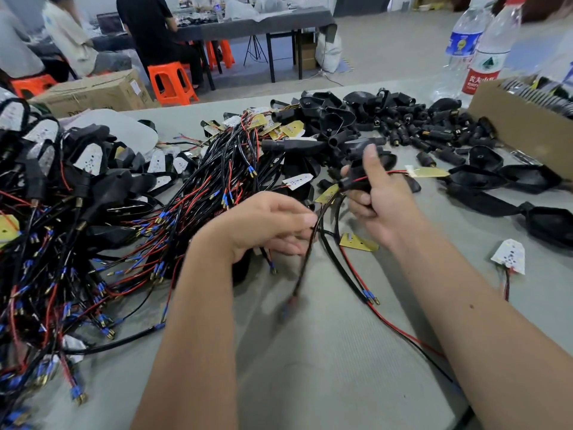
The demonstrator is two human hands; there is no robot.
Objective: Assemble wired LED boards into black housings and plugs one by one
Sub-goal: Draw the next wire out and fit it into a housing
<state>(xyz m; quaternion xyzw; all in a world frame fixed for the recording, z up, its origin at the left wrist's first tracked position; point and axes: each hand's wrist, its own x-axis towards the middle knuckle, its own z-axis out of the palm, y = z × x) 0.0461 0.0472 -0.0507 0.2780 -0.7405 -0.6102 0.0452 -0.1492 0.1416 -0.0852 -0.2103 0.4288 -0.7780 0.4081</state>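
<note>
- Right hand (376, 206) is curling round a black housing (361, 156), thumb up along its side, held just above the bench (325, 352); a red lead is running out of the grip to a gold-backed LED board (429, 172) hanging just right of the fingers.
- Left hand (273, 225) is pinching the black-and-red wire pair (305, 262) between thumb and fingertips, close beside the right hand; the wire's lower end is blurring, so its terminal cannot be read.
- Step in hand, as I judge it: feeding one board's wires through the housing, plug not yet fitted. Whether the wire is already through the housing neck cannot be told; the fingers are hiding it.
- Next move is likely calling for drawing the wire taut so the board seats in the housing mouth, then reaching for a plug.
- Loose plugs (412, 128) are lying in a heap at the far side of the bench, empty housings beside them and to the right.
- A tangled bundle of wired boards (217, 181) is lying left of centre; a pile of what look like finished units (62, 169) is sitting far left.
- A spare white-faced board (510, 256) is lying alone near the right forearm.
- A cardboard box (524, 128) and two water bottles (477, 51) are standing at the far right.
</note>
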